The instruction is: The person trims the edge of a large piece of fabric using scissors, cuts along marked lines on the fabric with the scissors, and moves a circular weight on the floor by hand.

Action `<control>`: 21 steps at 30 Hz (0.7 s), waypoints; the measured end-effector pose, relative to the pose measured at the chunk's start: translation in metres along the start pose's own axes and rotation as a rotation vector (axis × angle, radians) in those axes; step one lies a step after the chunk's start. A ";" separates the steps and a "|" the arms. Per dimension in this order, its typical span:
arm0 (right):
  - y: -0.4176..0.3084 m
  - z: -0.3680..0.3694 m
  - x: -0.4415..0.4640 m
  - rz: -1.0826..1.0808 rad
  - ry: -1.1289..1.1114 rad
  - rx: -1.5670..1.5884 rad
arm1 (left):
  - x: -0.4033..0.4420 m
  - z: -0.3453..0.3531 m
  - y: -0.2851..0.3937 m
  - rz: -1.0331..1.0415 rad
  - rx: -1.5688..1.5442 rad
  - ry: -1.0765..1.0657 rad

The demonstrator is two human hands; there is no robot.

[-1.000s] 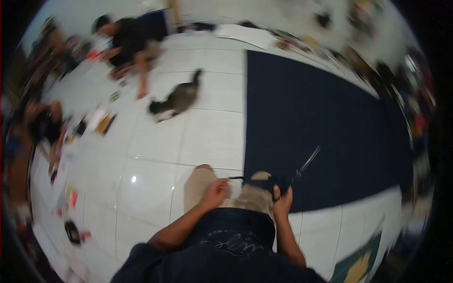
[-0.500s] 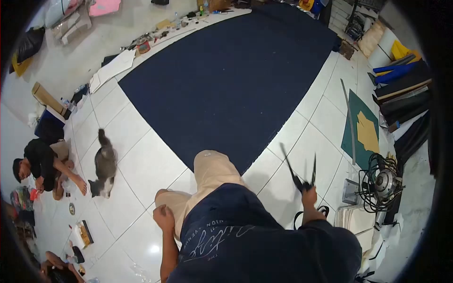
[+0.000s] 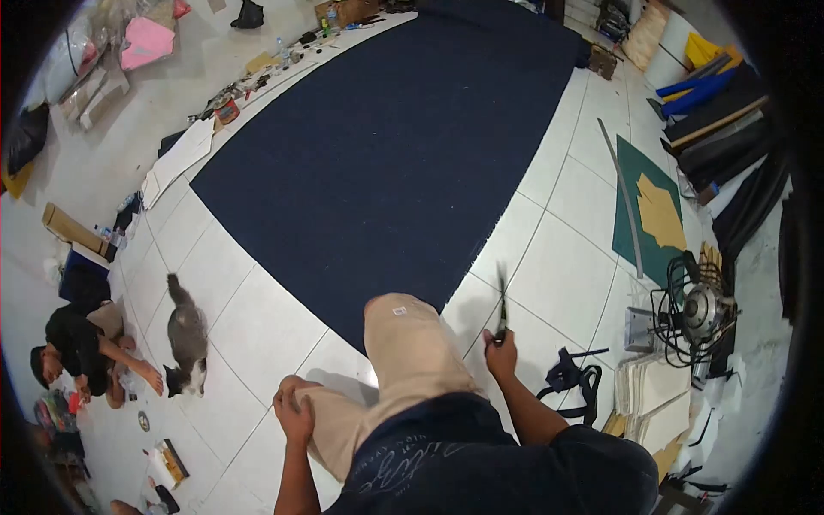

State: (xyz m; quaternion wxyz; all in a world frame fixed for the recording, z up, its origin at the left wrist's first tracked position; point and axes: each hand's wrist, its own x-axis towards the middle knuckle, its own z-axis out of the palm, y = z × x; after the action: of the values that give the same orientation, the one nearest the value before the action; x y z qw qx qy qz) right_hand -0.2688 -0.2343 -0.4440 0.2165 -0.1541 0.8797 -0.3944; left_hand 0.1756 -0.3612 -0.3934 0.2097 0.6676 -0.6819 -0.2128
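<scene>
My right hand (image 3: 501,354) is closed round a pair of scissors (image 3: 502,318), raised above the white tiles just right of the cloth's near corner. The blades point away from me, look brought together, and are blurred towards the tips. My left hand (image 3: 294,414) rests on my bent left knee, holding nothing, its fingers loosely apart. A large dark navy cloth (image 3: 369,163) lies spread over the floor ahead, its near corner running under my other knee, in beige shorts (image 3: 416,343).
A grey and white cat (image 3: 186,339) stands at the left, near a seated person (image 3: 81,343). On the right are a green mat (image 3: 631,180) with tan pieces, a fan-like device with cables (image 3: 705,309), stacked sheets (image 3: 648,386) and black straps (image 3: 571,378).
My right hand has moved left towards the cloth, and the scissors have gone from spread to nearly closed. My left hand stays on the knee. The view has shifted.
</scene>
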 end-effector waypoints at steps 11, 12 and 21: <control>-0.214 -0.064 -0.084 -0.598 -0.623 -0.535 | -0.079 -0.090 0.109 -0.127 0.127 -0.282; -0.217 -0.069 -0.093 -0.557 -0.623 -0.551 | -0.088 -0.103 0.121 -0.149 0.070 -0.329; -0.259 -0.162 -0.151 -0.332 -0.772 -0.798 | -0.210 -0.115 0.140 0.083 0.030 -0.501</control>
State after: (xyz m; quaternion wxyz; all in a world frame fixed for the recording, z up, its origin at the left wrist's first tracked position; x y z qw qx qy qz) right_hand -0.1943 -0.2321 -0.1121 0.3822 -0.4925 0.7816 0.0239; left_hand 0.1306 -0.1494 -0.2192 0.0328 0.5685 -0.7425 -0.3527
